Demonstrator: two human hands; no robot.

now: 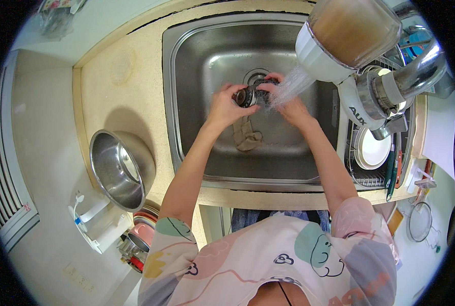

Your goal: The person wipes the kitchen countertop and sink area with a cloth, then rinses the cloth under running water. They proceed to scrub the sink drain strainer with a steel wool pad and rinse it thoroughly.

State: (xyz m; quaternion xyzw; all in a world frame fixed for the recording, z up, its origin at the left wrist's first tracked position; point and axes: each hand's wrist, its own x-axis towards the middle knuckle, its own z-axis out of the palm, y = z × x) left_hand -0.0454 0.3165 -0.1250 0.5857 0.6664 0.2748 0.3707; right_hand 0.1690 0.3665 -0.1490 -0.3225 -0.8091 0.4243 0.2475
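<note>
My left hand (229, 105) grips a small round dark part with a metal rim (246, 97) above the sink basin, fingers on top and thumb below. Beside it my right hand (286, 100) has its fingers around another dark piece (267, 86), which I cannot make out well. A spray of water (294, 84) falls over the right hand from the white AUX tap filter (323, 53). Behind the hands is the sink drain (256, 76), partly covered by them. A wet, crumpled beige cloth (246, 137) lies on the basin floor closer to me.
The stainless steel sink (216, 160) is set in a cream countertop (112, 88). A steel bowl (122, 168) rests tilted at the left. On the right, a wire dish rack (365, 179) holds white plates (374, 149) and green-handled utensils (391, 172). The filter and chrome spout (418, 72) overhang the right side.
</note>
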